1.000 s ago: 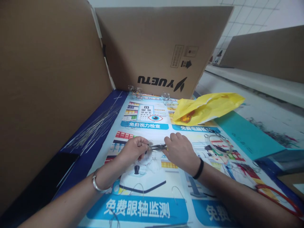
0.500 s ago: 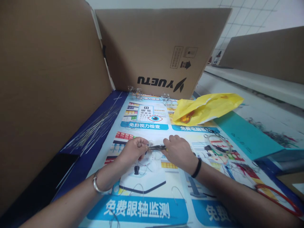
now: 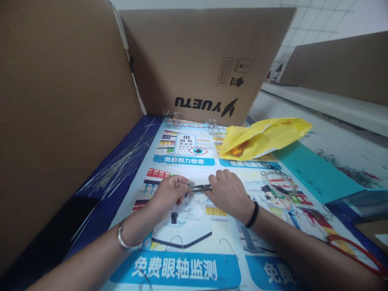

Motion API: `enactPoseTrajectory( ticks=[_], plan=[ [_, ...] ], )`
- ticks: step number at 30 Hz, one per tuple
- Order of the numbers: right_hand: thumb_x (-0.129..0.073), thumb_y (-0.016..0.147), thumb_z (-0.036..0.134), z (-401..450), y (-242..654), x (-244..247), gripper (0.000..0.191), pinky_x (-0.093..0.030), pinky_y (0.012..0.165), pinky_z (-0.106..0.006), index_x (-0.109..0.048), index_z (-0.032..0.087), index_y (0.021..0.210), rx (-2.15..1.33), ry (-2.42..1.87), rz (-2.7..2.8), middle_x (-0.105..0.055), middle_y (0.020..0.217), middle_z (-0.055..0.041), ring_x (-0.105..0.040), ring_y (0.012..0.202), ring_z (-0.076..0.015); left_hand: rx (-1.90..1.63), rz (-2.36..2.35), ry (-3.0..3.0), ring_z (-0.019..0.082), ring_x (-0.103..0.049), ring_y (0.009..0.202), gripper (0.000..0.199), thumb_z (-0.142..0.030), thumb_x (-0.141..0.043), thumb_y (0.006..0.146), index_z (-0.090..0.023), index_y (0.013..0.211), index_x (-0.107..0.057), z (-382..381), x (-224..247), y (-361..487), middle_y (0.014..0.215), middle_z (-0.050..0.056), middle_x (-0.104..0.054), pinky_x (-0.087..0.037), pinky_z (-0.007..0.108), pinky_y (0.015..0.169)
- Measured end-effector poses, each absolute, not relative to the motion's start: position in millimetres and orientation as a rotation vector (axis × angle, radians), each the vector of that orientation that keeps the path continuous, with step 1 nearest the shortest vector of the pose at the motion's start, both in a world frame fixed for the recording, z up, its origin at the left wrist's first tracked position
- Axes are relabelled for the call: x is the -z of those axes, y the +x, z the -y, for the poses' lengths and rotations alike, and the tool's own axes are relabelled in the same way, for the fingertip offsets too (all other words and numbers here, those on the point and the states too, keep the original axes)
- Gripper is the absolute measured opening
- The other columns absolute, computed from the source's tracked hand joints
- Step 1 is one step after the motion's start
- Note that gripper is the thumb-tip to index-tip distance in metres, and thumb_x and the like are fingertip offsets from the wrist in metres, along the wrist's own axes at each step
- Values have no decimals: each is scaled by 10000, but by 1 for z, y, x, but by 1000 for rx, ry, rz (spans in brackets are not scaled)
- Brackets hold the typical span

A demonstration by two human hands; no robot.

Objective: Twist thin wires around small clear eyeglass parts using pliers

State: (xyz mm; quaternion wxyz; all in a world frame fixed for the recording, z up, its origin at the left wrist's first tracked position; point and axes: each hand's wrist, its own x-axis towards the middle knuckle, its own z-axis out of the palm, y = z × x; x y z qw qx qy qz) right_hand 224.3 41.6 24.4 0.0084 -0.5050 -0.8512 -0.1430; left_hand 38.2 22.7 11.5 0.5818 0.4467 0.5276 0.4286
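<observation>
Thin-nosed pliers (image 3: 200, 188) lie level between my two hands, above a printed poster sheet (image 3: 194, 238). My right hand (image 3: 228, 194) is closed around their handles. The tips of the pliers reach the fingertips of my left hand (image 3: 172, 192), which is closed in a pinch on a thin wire. Fine wire loops (image 3: 184, 214) show just below the pliers, partly hidden by my left hand. Curved wire pieces (image 3: 176, 241) rest on the poster nearer to me.
Cardboard panels (image 3: 194, 52) stand at the left and back. Long straight wires (image 3: 121, 165) lie on blue cloth at left. To the right are a yellow bag (image 3: 266, 137), a teal board (image 3: 321, 173), a clear ring (image 3: 280, 184) and a red hoop (image 3: 357, 252).
The jaws of the pliers look slightly wider apart than before. Both hands have stayed almost in place.
</observation>
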Motion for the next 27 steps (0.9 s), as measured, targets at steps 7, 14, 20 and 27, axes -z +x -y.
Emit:
enactPoseTrajectory(
  ticks=[7, 14, 20, 27],
  plan=[
    [-503, 803, 488, -41, 223, -23, 337, -294, 687, -317, -581, 174, 897, 424, -1602, 2660, -558, 880, -101, -473, 867, -238, -1032, -1237, 993, 39, -357, 337, 163, -218, -641, 650, -155, 738, -520, -20, -15, 41, 433, -87, -447, -243, 162, 363],
    [-478, 815, 496, -41, 223, -21, 346, -314, 672, -312, -581, 178, 905, 375, -1606, 2680, -562, 875, -99, -489, 861, -237, -1031, -1242, 1016, 36, -352, 340, 150, -215, -623, 662, -148, 748, -519, -19, -18, 42, 432, -91, -439, -248, 158, 363],
    [-454, 829, 490, -41, 223, -21, 342, -332, 668, -308, -584, 188, 925, 364, -1636, 2708, -571, 880, -100, -506, 856, -236, -1055, -1240, 1004, 41, -351, 339, 166, -231, -637, 651, -153, 747, -525, -19, -15, 42, 428, -92, -438, -257, 163, 365],
    [-457, 831, 486, -43, 222, -21, 339, -348, 661, -298, -583, 184, 922, 330, -1662, 2730, -577, 879, -103, -517, 857, -234, -1062, -1254, 1010, 42, -353, 337, 160, -209, -630, 655, -156, 764, -526, -20, -14, 43, 433, -95, -434, -265, 166, 362]
  ],
)
